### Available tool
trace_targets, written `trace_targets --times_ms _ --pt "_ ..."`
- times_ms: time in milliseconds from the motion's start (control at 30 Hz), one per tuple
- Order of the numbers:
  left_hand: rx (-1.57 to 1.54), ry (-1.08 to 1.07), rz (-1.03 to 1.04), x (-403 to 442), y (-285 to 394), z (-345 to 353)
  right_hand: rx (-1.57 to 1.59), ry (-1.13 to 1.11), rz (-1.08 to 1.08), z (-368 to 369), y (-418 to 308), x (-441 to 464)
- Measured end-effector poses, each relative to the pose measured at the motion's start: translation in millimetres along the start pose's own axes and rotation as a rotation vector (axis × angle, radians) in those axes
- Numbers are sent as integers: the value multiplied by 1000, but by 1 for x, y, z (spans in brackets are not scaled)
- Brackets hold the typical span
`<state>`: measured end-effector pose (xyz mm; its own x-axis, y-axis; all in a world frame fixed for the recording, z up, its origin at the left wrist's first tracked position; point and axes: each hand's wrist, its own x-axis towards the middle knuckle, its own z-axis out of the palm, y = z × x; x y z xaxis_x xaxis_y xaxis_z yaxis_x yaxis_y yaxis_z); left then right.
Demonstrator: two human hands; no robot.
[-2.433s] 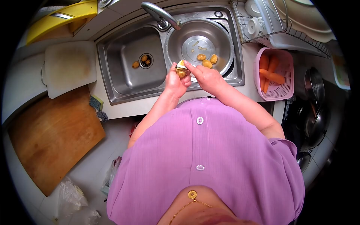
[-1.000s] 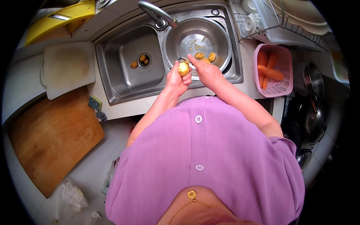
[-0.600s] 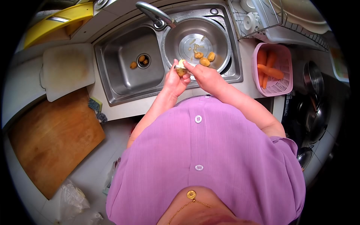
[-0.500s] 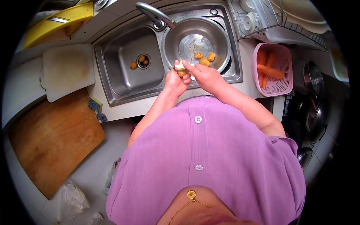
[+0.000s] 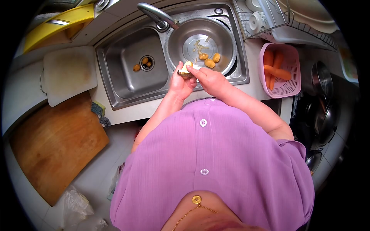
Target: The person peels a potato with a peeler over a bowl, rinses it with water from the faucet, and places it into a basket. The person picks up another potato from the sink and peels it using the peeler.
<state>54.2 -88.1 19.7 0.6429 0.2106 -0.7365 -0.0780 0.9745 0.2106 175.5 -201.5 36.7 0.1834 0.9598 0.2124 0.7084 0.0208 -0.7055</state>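
My left hand (image 5: 182,85) is wrapped around a partly peeled potato (image 5: 187,65), its pale flesh showing on top. Against the potato lies a small peeler (image 5: 185,73) with a metal blade, mostly hidden by fingers; my right hand (image 5: 212,80) is closed on it from the right. Both hands are over the near rim of a round steel basin (image 5: 184,42) set in the right sink bowl. Inside the basin lie several potatoes (image 5: 209,63) and strips of peel (image 5: 200,47). Two more potatoes (image 5: 137,67) are in the left sink bowl (image 5: 127,82), one at its drain.
A faucet (image 5: 158,13) reaches over the sink from behind. Right of it stands a pink basket (image 5: 295,71) with carrots, below a wire dish rack (image 5: 266,30). Further left are a white cutting board (image 5: 71,73), a wooden board (image 5: 58,142) and a sponge (image 5: 98,108).
More of the potato's pale flesh faces up now, and the peeler sits slightly lower on it. Both hands have shifted only a little and keep their holds.
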Motion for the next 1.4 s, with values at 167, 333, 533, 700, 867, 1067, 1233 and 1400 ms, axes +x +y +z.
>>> trace_targets --times_ms 167,333,533,700,867,1067,1233,1400 --pt "8 -96 6 1 0 1 -99 -52 13 -1 -2 3" --pt "-10 -77 6 1 -1 -1 -108 -56 13 -3 -1 3" --pt "-9 -79 -25 -4 -3 3 -111 -63 263 12 30 4" --pt "66 -127 -23 -13 0 12 -45 -181 469 3 48 -3" --pt "55 -146 -35 -11 5 7 47 33 277 2 31 -3" --pt "39 -50 -44 -8 2 4 2 -96 76 -10 -4 -2" --pt "29 -46 -63 -7 0 5 -133 -98 17 -10 -7 2" --pt "49 -90 -82 -15 -1 6 -158 -126 332 8 30 1"
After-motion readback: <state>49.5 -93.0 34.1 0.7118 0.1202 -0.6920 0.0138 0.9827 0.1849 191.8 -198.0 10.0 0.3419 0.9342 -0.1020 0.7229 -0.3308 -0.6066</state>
